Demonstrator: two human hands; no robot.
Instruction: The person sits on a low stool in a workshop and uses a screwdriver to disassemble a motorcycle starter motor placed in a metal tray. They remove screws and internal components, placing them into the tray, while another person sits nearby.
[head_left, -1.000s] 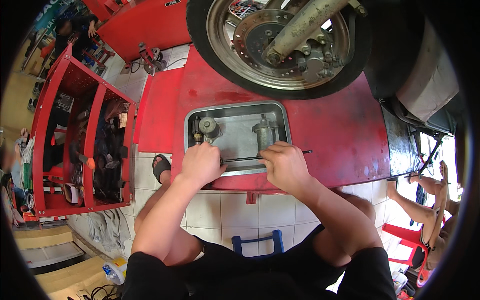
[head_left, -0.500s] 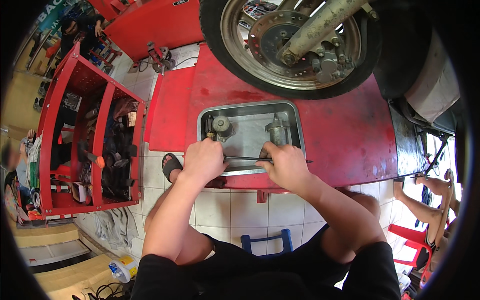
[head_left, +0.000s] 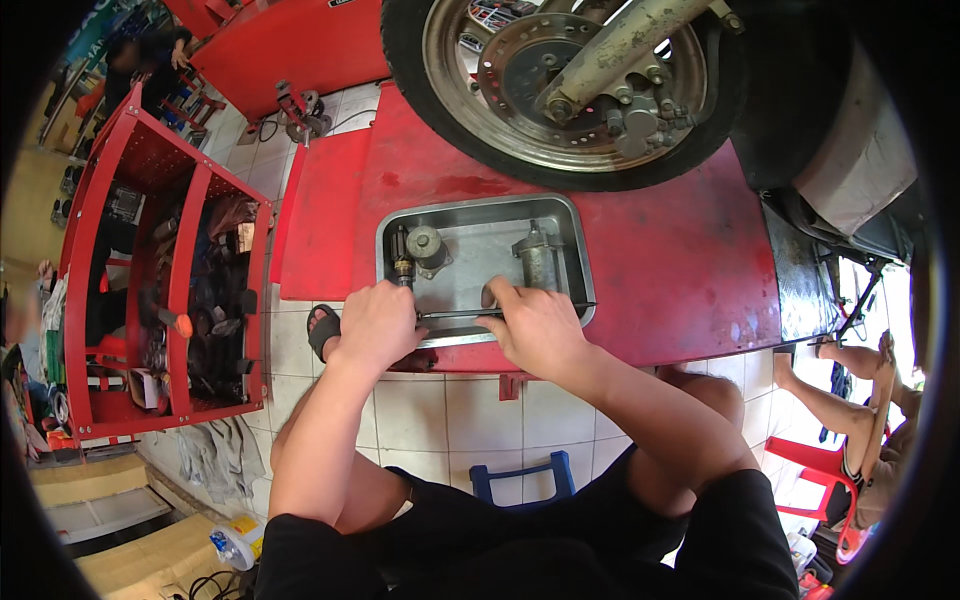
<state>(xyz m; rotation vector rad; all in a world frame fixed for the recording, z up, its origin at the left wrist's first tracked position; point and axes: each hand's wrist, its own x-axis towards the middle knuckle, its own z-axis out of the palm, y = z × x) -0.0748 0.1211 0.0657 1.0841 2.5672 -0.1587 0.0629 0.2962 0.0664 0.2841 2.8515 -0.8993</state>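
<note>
My left hand (head_left: 378, 322) is closed at the left front corner of a metal tray (head_left: 470, 204), around the left end of a thin dark rod (head_left: 460, 313). Its fingers hide that end. My right hand (head_left: 532, 325) is closed over the rod farther along, and the rod's tip shows past it near the tray's right side. Inside the tray, a dark cylindrical part with a brass-coloured band (head_left: 403, 262) stands out just beyond my left fingers. Beside it is a round grey metal motor part (head_left: 427, 248). A grey cylindrical metal housing (head_left: 538, 262) lies at the right, beyond my right hand.
The tray rests on a red work platform (head_left: 670, 270), with a motorcycle wheel (head_left: 560, 175) standing at its far side. A red shelf cart (head_left: 180, 270) holding tools is at the left. A blue stool (head_left: 523, 483) is below, between my legs. Another person's legs (head_left: 835, 395) show at the right.
The whole view has shifted a little. Against the tray, both hands and the rod have moved slightly left, and more of the dark banded part shows. Both hands stay closed.
</note>
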